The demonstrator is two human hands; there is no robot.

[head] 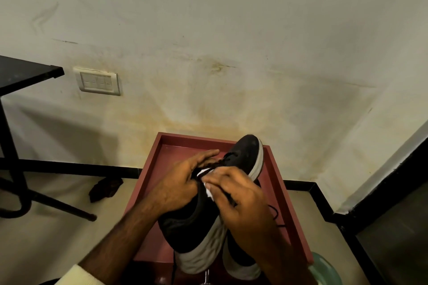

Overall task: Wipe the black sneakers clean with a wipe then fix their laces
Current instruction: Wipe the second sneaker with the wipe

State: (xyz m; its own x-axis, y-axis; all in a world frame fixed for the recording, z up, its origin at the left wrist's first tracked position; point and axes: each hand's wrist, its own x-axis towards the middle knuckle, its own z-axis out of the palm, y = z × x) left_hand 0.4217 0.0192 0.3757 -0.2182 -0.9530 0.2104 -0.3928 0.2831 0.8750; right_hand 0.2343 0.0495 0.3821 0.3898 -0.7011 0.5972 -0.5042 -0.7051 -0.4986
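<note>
Over the maroon tray [148, 180], we hold one black sneaker [244, 157] tilted, its toe up toward the wall and its white sole turned right. Our left hand [178, 185] wraps the upper, fingers laid across the laces. Our right hand [238, 199] pinches a white wipe [208, 190] against the sneaker's side, beside the lacing.

Beneath our right wrist the second sneaker [240, 257] rests in the tray, heel toward us, and a loose black lace [275, 213] trails on the tray floor by the right wall. The raised rim boxes in both shoes on the far, left and right sides.

The stained wall [208, 30] stands just behind the tray, with a switch plate [98, 81] to the left. A black table [23, 71] and its legs take up the left. A dark brown rag [105, 188] lies on the floor [46, 227] between the table and the tray. At right the black skirting [324, 203] steps toward us, and a pale green rounded thing [324, 268] sits just beside the tray's near corner.
</note>
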